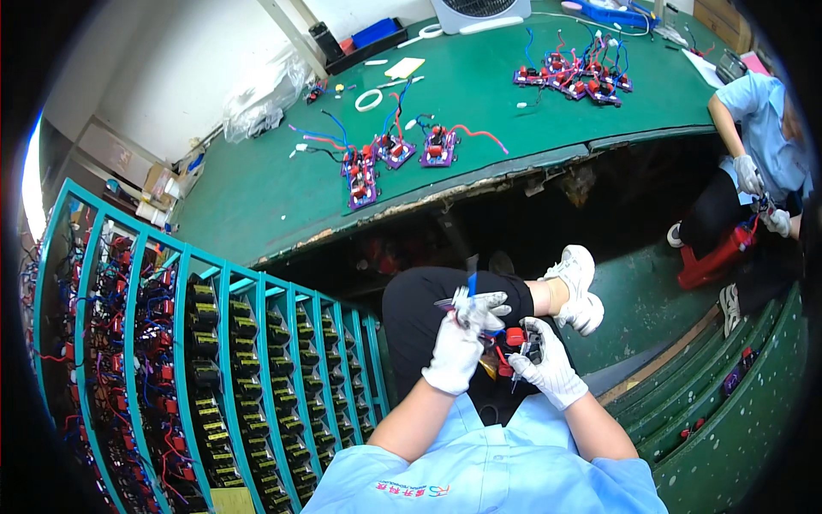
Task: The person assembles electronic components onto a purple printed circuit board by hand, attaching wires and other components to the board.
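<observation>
Circuit assembly [514,337] with a red component is held in front of the person's lap, between two white-gloved hands. Its right side is gripped by the right hand [548,364], whose fingers are curled about it. The left hand [455,353] is closed on wires [473,281], a blue one jutting upward past the fingers; the exact grip is partly hidden.

At the left, a teal rack [128,214] is divided into tall columns. Its leftmost columns are filled with wired boards [111,334] bearing red parts and red and blue leads; the columns nearer the person are stacked with black parts [205,343] marked in yellow.

On the green table [274,184], a small group of purple boards [360,184] is set near the front edge, and a larger cluster [578,79] is placed farther right. At the back, a blue bin [374,32] is held in a black tray [377,51]. A blue tray [610,14] is seen at the far right; its contents cannot be made out. A crumpled clear bag [261,98] is left by the wall.

At lower right, boards [738,373] are lodged between the parallel dividers of a green unit [728,463]. Beyond it, a wired piece is handled by a seated co-worker [753,107].
</observation>
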Tool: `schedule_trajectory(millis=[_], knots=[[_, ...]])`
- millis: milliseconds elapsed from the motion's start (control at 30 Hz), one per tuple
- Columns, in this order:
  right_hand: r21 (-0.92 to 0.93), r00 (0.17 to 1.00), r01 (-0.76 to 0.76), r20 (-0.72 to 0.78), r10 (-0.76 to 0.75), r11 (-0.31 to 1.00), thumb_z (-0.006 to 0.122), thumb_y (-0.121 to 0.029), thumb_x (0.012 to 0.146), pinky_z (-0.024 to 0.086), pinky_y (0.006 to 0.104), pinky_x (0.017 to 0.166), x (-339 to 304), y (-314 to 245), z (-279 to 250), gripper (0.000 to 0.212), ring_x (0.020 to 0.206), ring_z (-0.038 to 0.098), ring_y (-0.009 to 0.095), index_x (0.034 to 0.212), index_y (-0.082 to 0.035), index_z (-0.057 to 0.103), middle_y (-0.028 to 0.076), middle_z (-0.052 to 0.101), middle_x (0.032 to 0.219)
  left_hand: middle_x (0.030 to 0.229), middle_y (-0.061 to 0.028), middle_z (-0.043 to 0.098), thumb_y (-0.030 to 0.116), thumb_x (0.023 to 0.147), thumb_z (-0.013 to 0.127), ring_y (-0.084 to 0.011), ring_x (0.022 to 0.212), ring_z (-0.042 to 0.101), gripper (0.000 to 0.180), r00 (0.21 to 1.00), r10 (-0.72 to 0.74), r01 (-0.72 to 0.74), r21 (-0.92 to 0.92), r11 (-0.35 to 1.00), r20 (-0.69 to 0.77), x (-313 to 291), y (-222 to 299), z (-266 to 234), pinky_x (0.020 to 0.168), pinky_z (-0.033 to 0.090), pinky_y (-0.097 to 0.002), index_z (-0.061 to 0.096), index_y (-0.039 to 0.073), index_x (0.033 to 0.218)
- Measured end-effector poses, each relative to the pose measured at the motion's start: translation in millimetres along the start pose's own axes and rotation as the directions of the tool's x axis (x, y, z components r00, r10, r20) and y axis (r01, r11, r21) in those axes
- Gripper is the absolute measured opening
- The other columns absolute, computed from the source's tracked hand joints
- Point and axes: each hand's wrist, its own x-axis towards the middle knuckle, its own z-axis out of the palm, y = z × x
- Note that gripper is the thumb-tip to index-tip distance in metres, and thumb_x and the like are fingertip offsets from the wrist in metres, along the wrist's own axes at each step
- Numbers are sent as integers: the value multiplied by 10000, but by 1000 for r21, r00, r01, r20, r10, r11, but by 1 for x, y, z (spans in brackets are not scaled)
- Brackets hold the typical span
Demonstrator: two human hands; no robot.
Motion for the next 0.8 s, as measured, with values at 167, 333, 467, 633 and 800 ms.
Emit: schedule_trajectory(millis=[167,333,467,633,800], knots=[[665,903,-418,229,364,619,627,-251,816,483,329,849,-6,6,-6,464,959,568,166,1188,-48,438,77,535,1088,832,-200,617,354,966,324,-268,756,613,510,990,108,-123,195,973,88,-5,19,-3,719,495,-358,564,-86,871],[745,847,-510,351,399,429,574,-289,856,499,341,826,-5,20,-6,403,958,594,195,1166,-45,493,92,593,1059,746,-61,605,-4,798,591,-101,660,560,25,948,67,-189,379,906,311,-14,25,26,588,454,-217,574,-21,805],[769,814,-552,414,408,321,558,-321,864,514,331,797,-3,39,-2,428,925,613,179,1182,-41,500,79,609,1050,684,-85,601,4,773,607,-166,612,587,35,942,109,-263,493,829,319,-4,22,26,581,466,-244,580,-8,754],[783,785,-561,400,473,269,562,-335,860,533,320,742,2,46,-5,407,851,633,168,1149,-51,533,67,624,1008,698,-100,608,45,735,617,-245,626,600,34,926,184,-364,647,670,330,4,9,21,592,482,-303,591,26,726],[801,768,-550,374,521,236,556,-361,858,538,320,715,2,47,-8,398,820,636,169,1129,-70,549,70,637,967,731,-97,624,74,755,582,-265,670,609,49,765,483,-617,702,356,427,12,1,14,625,487,-331,601,42,723]])
